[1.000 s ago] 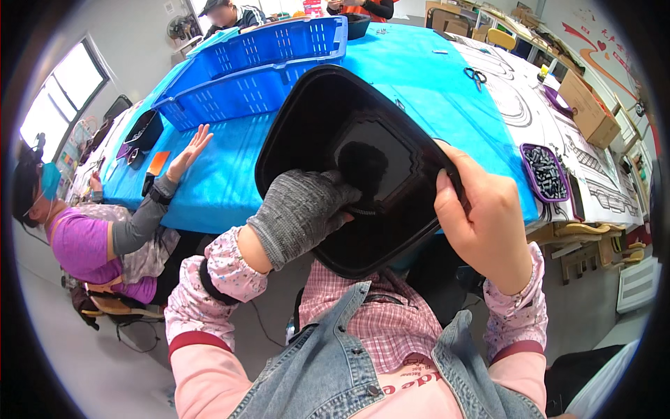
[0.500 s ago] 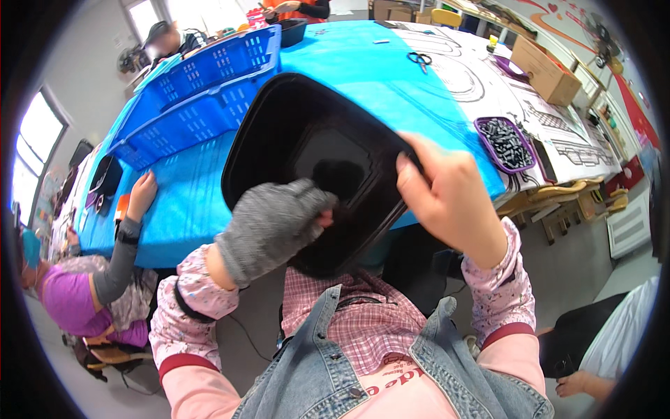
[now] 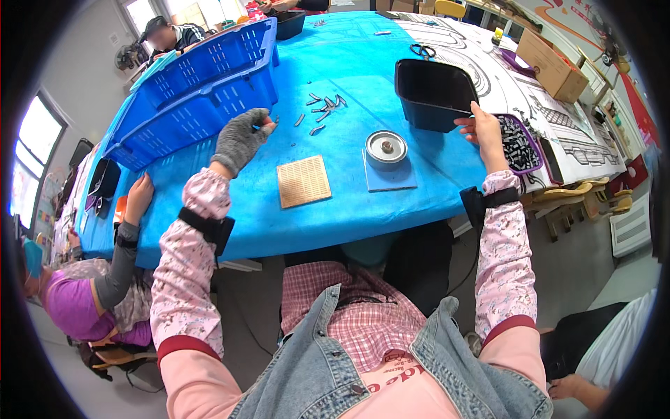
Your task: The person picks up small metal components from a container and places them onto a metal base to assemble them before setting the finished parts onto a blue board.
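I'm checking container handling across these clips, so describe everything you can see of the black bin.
The black bin is deep and open-topped, with rounded corners and smooth, plastic-looking walls. It is mouth-up on the right side of the blue table cover, on the near side of the scissors. The right hand grips its near right rim. Its inside is too dark to tell what it holds.

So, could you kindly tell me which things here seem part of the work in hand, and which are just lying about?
Probably in use:
black bin, in the right hand
small thin piece, in the left hand
loose dark pieces, slotted board, round disc, between the hands

Seemingly just lying about:
scissors, beyond the bin
cardboard box, farther right
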